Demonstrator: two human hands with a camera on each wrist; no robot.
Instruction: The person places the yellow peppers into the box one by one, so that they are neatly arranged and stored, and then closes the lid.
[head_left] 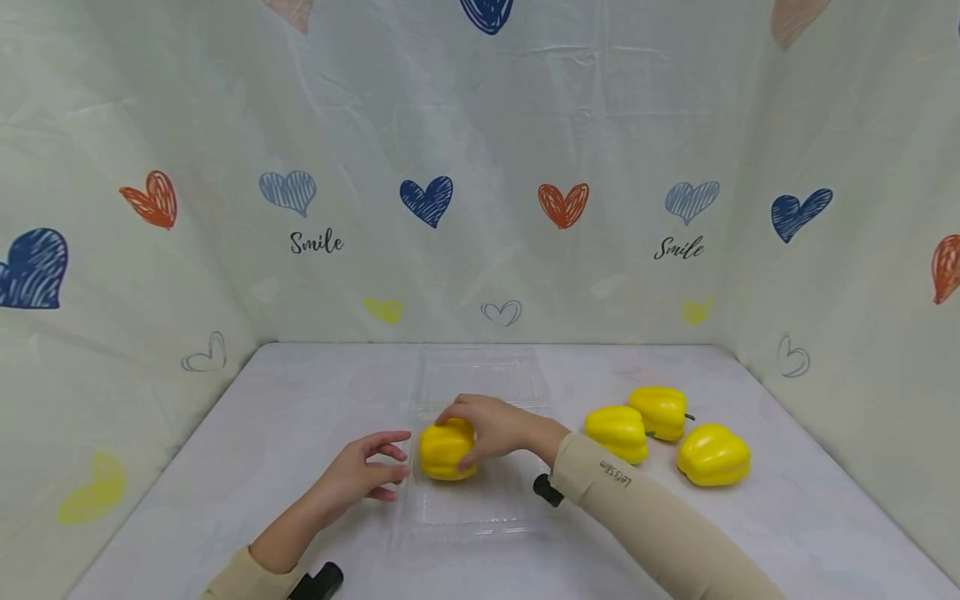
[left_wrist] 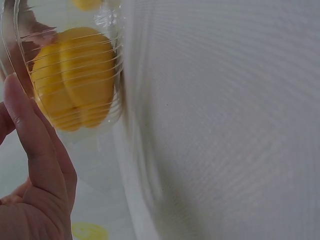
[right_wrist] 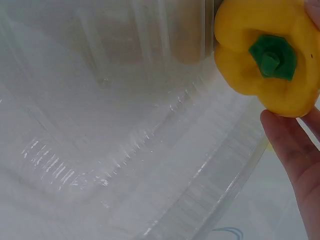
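A yellow bell pepper [head_left: 438, 454] is in my right hand [head_left: 501, 427], the thumb and fingers curled round it from above and the right. It stands at the left side of a clear plastic clamshell container [head_left: 510, 500]. In the right wrist view its green stem [right_wrist: 271, 59] faces the camera, with fingertips against the pepper's side. My left hand [head_left: 352, 477] is beside the container's left wall, its fingers spread and slightly bent, holding nothing. The left wrist view shows a fingertip [left_wrist: 16, 92] right at the container's rim, the pepper behind the ribbed clear wall.
Three more yellow peppers lie on the table to the right: one in front [head_left: 714, 455], one at the back [head_left: 657, 412] and one nearer the container [head_left: 617, 433]. The container's lid [head_left: 480, 371] lies folded back behind it. A heart-printed curtain [head_left: 495, 125] encloses the table.
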